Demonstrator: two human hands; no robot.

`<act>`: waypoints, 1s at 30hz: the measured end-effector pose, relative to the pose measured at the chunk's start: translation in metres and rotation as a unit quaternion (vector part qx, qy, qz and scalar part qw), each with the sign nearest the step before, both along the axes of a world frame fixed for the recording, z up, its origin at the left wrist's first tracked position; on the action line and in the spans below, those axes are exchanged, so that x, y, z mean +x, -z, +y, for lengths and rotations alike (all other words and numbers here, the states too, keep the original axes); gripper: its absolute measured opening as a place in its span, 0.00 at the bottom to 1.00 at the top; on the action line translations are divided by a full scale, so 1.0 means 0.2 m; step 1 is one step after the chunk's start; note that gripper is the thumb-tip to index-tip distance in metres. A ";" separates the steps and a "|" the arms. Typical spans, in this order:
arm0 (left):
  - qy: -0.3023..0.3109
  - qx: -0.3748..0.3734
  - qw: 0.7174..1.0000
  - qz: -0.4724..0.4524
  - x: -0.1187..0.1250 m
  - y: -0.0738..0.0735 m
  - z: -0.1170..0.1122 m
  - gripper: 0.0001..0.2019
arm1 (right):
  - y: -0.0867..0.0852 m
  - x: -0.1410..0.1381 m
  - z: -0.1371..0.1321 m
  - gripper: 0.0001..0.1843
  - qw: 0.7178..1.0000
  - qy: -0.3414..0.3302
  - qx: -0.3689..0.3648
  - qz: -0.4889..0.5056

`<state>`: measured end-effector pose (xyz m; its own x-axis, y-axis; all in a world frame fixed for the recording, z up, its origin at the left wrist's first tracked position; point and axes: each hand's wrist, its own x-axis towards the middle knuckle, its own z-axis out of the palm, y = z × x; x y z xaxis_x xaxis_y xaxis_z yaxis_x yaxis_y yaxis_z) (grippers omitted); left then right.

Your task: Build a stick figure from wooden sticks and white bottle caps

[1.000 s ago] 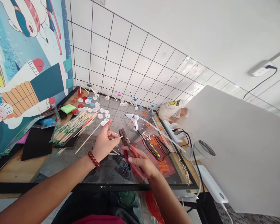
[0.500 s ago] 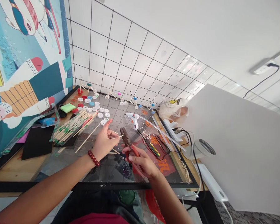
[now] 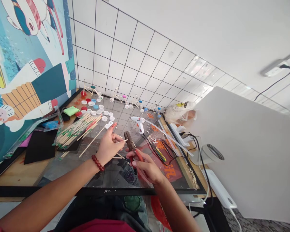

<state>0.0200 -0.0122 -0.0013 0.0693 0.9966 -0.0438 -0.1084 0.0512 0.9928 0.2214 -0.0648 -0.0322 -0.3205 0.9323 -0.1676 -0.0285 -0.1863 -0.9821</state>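
Between the fingertips of my left hand (image 3: 110, 143) is a short thin wooden stick (image 3: 122, 141), held over the glass tabletop. Its far end meets the jaws of the pliers (image 3: 130, 141); whether they bite into it is too small to tell. My right hand (image 3: 147, 166) is wrapped round the red handles of these pliers, whose dark metal head points up and away from me. Beyond my left hand lie a pile of bamboo sticks (image 3: 78, 130) and several bottle caps (image 3: 106, 113). A white glue gun (image 3: 139, 124) stands past the pliers.
Small stick-and-cap models (image 3: 115, 95) line the back edge by the tiled wall. At right lie a cutter knife (image 3: 160, 154), black cable, glue sticks and a power strip (image 3: 180, 133). Black sheets (image 3: 40, 146) and a green pad (image 3: 71, 111) are at left. A tape roll (image 3: 211, 153) sits right.
Both hands keep nearly the same pose, with the stick still at the pliers' jaws. The view has shifted very slightly.
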 end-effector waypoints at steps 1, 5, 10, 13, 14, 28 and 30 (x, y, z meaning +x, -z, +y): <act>-0.002 -0.002 1.000 0.000 0.00 0.00 0.00 0.48 | 0.00 0.00 0.00 0.19 1.000 0.002 -0.002 0.006; -0.004 -0.004 1.000 0.000 0.00 -0.01 0.00 0.48 | -0.01 -0.01 0.00 0.19 1.000 0.007 -0.011 0.013; -0.008 -0.005 1.000 -0.008 0.00 -0.01 0.00 0.48 | -0.03 -0.02 0.00 0.13 0.999 0.019 0.014 -0.034; -0.008 -0.003 1.000 -0.013 0.00 -0.01 -0.01 0.48 | -0.05 -0.02 0.00 0.12 0.997 0.017 0.035 -0.061; -0.007 -0.001 1.000 -0.012 0.00 -0.01 -0.01 0.48 | -0.05 -0.02 0.00 0.11 0.997 0.014 0.038 -0.068; -0.005 0.002 1.000 -0.012 0.01 0.02 0.00 0.48 | -0.09 -0.06 0.01 0.04 0.919 -0.015 0.239 -0.314; -0.007 0.010 1.000 -0.025 0.02 0.04 0.00 0.47 | -0.08 -0.07 0.01 0.05 0.900 -0.003 0.264 -0.346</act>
